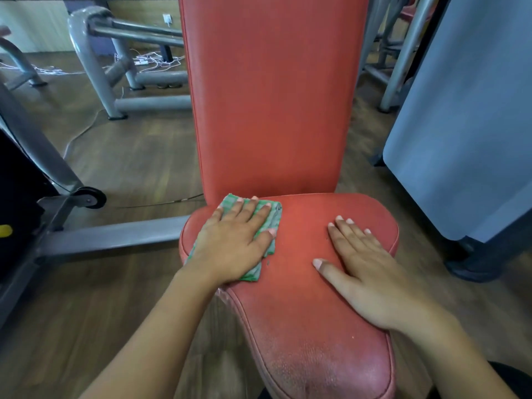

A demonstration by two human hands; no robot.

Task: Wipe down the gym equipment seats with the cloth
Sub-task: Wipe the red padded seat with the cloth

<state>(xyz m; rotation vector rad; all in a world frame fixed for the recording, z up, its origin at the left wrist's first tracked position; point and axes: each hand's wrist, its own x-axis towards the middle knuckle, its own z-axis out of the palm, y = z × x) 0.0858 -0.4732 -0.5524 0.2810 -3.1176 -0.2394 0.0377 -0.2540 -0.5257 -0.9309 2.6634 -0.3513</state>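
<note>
A red padded seat [302,298] fills the lower middle of the head view, with its upright red backrest [273,96] behind it. A folded green checked cloth [272,217] lies on the seat's far left corner. My left hand [233,240] presses flat on the cloth with straight, spread fingers. My right hand [362,269] rests flat on the bare seat to the right, fingers straight, holding nothing. The seat's near end looks worn and pale.
Grey metal machine frames [95,67] stand at the back left, with white cables [155,60] on the wooden floor. A frame bar [109,236] with a small wheel [90,198] lies left of the seat. A blue-grey panel [466,125] stands to the right.
</note>
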